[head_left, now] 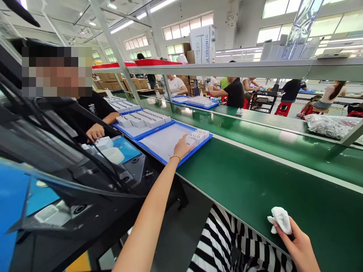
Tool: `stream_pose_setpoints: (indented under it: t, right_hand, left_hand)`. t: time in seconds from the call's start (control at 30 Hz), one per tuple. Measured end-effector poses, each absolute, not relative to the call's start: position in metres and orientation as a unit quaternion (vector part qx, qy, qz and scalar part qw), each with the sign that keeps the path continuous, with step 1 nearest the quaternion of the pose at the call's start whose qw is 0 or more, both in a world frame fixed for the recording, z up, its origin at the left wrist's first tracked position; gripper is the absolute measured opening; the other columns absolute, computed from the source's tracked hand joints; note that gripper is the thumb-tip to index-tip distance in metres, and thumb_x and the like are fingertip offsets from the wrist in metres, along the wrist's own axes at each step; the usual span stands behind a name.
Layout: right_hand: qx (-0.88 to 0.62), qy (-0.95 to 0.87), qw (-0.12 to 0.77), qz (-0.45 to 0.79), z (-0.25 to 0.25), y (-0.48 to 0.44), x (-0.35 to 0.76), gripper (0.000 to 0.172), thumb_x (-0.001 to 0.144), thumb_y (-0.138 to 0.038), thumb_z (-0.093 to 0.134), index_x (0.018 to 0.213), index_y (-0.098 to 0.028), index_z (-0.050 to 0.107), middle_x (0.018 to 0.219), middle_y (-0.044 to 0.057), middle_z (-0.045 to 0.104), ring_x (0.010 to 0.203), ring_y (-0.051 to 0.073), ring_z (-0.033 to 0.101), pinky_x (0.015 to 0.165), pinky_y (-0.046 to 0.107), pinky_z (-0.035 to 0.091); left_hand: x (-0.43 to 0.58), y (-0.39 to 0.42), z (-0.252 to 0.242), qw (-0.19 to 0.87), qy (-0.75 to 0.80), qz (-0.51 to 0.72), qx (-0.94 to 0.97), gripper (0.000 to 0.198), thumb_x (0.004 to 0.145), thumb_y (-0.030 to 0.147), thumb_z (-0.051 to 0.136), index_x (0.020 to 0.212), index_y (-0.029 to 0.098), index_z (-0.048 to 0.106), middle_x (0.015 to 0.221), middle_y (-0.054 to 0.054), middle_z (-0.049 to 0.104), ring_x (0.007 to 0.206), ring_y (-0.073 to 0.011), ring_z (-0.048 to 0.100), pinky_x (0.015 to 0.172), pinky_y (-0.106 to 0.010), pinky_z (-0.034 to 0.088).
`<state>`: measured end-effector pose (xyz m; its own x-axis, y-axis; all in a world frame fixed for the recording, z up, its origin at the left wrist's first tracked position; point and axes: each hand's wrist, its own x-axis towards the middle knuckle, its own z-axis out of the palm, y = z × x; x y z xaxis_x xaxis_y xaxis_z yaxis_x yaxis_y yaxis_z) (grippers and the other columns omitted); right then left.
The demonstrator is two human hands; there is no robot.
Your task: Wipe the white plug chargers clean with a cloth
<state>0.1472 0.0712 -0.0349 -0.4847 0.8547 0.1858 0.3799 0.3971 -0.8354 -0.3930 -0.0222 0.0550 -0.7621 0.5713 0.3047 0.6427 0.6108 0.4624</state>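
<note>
Two rectangular blue-rimmed plastic trays lay end to end on the long green desk. The open left hand, wearing one gold bangle, rested its fingers against a small cluster of white boxes, exact count unclear, in the nearer tray. The closed right hand gripped one crumpled white cloth over the desk, well apart from the trays
</note>
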Motion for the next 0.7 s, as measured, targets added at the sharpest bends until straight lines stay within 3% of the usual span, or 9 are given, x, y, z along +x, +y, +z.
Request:
stream_pose_setpoints:
  t: [0.1,0.2,0.3,0.4,0.5,0.6,0.7]
  right_hand:
    - [-0.396,-0.770,0.329,0.377,-0.030,0.067,0.143,0.054,0.073,-0.060,0.068,0.105,-0.017,0.072,0.096,0.007,0.077,0.082,0.021,0.072,0.071,0.018,0.054]
    - [-0.405,-0.753,0.356,0.376,-0.026,0.060,0.138,0.055,0.074,-0.062,0.067,0.104,-0.017,0.072,0.096,0.007,0.077,0.081,0.021,0.072,0.072,0.019,0.054]
    - [-0.406,-0.748,0.359,0.383,-0.023,0.055,0.134,0.052,0.076,-0.060,0.067,0.104,-0.018,0.073,0.095,0.006,0.077,0.079,0.020,0.071,0.071,0.019,0.054]
    - [-0.392,-0.760,0.344,0.388,-0.024,0.054,0.133,0.048,0.078,-0.057,0.067,0.104,-0.018,0.074,0.095,0.007,0.077,0.080,0.020,0.072,0.071,0.018,0.055]
    - [-0.384,-0.762,0.360,0.377,-0.026,0.056,0.134,0.044,0.081,-0.054,0.065,0.105,-0.018,0.074,0.103,0.008,0.077,0.089,0.022,0.073,0.078,0.019,0.055]
    - [-0.369,-0.772,0.361,0.371,-0.031,0.059,0.136,0.040,0.079,-0.051,0.068,0.101,-0.018,0.076,0.103,0.008,0.077,0.090,0.022,0.074,0.077,0.017,0.055]
    - [-0.385,-0.760,0.371,0.370,-0.037,0.057,0.135,0.041,0.076,-0.053,0.070,0.097,-0.018,0.077,0.098,0.008,0.078,0.083,0.022,0.075,0.074,0.016,0.055]
  left_hand:
    - [-0.395,-0.004,0.051,0.059,-0.899,-0.288,-0.324,0.082,0.077,0.039,0.069,0.147,0.020,0.032,0.135,-0.018,0.057,0.125,-0.0331,0.054,0.100,-0.043,0.046]
    - [-0.385,0.011,0.049,0.161,-0.894,-0.288,-0.303,0.086,0.079,0.045,0.067,0.150,0.017,0.029,0.150,-0.023,0.038,0.140,-0.0394,0.036,0.110,-0.055,0.033]
    - [-0.368,0.039,0.048,0.268,-0.846,-0.208,-0.412,0.061,0.089,0.044,0.054,0.144,0.020,0.042,0.154,-0.017,0.036,0.146,-0.0367,0.024,0.118,-0.058,0.017]
    - [-0.360,0.077,0.044,0.253,-0.789,-0.097,-0.551,0.042,0.093,0.028,0.044,0.133,0.021,0.056,0.142,-0.013,0.053,0.143,-0.0298,0.034,0.121,-0.053,0.013]
    - [-0.366,0.112,0.038,0.240,-0.782,-0.070,-0.571,0.038,0.085,0.014,0.048,0.119,0.016,0.064,0.122,-0.016,0.067,0.135,-0.0315,0.045,0.118,-0.058,0.017]
    - [-0.379,0.135,0.030,0.242,-0.789,-0.060,-0.561,0.036,0.080,0.006,0.047,0.109,0.012,0.068,0.105,-0.019,0.072,0.127,-0.0347,0.053,0.111,-0.064,0.025]
    - [-0.389,0.147,0.022,0.250,-0.792,-0.056,-0.554,0.038,0.080,0.001,0.044,0.107,0.011,0.068,0.096,-0.019,0.074,0.120,-0.0333,0.058,0.107,-0.063,0.030]
